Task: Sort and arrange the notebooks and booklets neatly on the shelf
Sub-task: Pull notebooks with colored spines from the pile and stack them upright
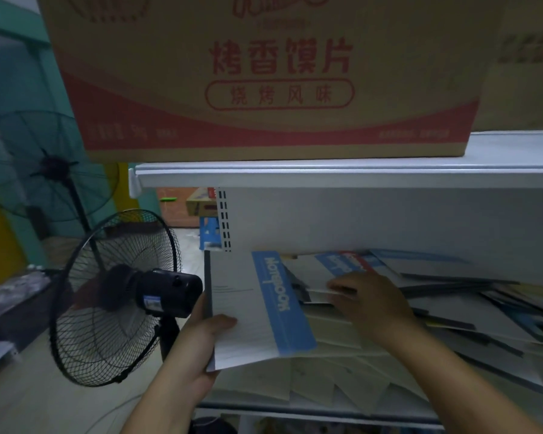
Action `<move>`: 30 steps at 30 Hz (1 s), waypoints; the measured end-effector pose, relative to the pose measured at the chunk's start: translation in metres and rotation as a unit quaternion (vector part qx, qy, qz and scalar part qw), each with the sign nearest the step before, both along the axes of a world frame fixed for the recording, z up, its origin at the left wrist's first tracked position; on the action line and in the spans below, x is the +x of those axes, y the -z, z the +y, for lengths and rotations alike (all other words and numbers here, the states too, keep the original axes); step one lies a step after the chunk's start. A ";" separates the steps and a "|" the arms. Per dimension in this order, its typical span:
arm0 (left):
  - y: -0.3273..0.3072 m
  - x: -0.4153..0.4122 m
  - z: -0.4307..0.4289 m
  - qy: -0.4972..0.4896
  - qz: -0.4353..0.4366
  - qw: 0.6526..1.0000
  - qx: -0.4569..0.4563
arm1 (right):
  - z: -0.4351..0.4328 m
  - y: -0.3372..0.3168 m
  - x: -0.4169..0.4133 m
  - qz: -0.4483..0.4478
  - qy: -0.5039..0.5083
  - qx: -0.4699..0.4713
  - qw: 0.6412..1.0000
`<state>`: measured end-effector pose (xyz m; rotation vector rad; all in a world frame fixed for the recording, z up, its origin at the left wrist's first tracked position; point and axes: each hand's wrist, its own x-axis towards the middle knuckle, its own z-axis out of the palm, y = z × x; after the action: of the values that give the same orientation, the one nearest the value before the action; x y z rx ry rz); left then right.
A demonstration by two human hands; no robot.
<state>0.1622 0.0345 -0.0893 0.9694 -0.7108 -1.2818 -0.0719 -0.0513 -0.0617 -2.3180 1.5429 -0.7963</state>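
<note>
My left hand point(198, 343) grips a white notebook with a blue "Notebook" band point(257, 308) by its spine edge, thumb on the cover, at the left end of the shelf point(311, 410). Beside it my right hand point(370, 305) reaches into the messy pile of notebooks point(452, 311) lying on the shelf, its fingers curled on the edge of a white booklet. Another blue-banded notebook point(339, 261) lies behind that hand. More pale booklets point(326, 383) overlap along the shelf's front.
A white shelf board point(342, 173) hangs low above the pile and carries a big cardboard box point(264, 73). Two black standing fans, one near point(116, 296) and one farther back point(51, 167), stand on the floor left of the shelf.
</note>
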 end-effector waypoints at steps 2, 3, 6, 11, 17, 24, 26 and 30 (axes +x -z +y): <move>-0.003 0.000 0.003 -0.004 -0.003 1.000 -0.008 | 0.000 -0.001 0.001 -0.042 0.012 -0.054 0.998; -0.004 0.000 0.003 -0.004 -0.001 1.000 -0.012 | 0.004 -0.002 0.004 -0.066 0.010 -0.117 0.991; -0.009 -0.006 0.001 -0.014 0.017 1.000 -0.019 | 0.026 -0.008 0.028 -0.069 -0.092 -0.239 0.964; -0.008 -0.013 -0.008 -0.021 0.054 0.998 -0.016 | 0.051 0.003 0.070 0.051 -0.271 -0.183 0.944; 0.002 0.004 -0.007 -0.018 0.043 0.999 0.002 | 0.034 -0.003 0.032 0.029 -0.163 0.019 0.986; 0.004 0.011 0.002 -0.023 0.027 0.999 -0.001 | 0.009 0.003 0.014 0.201 -0.020 0.003 0.979; 0.006 0.013 0.005 -0.024 0.019 1.000 -0.006 | 0.004 0.008 0.012 0.153 0.006 -0.039 0.987; 0.007 0.020 0.012 -0.033 0.019 0.999 -0.014 | 0.007 0.003 0.007 0.001 0.036 -0.247 0.968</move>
<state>0.1819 0.0461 -0.0959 0.9362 -0.6613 -1.2262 -0.0650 -0.0446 -0.0645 -2.6009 1.5762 -1.3261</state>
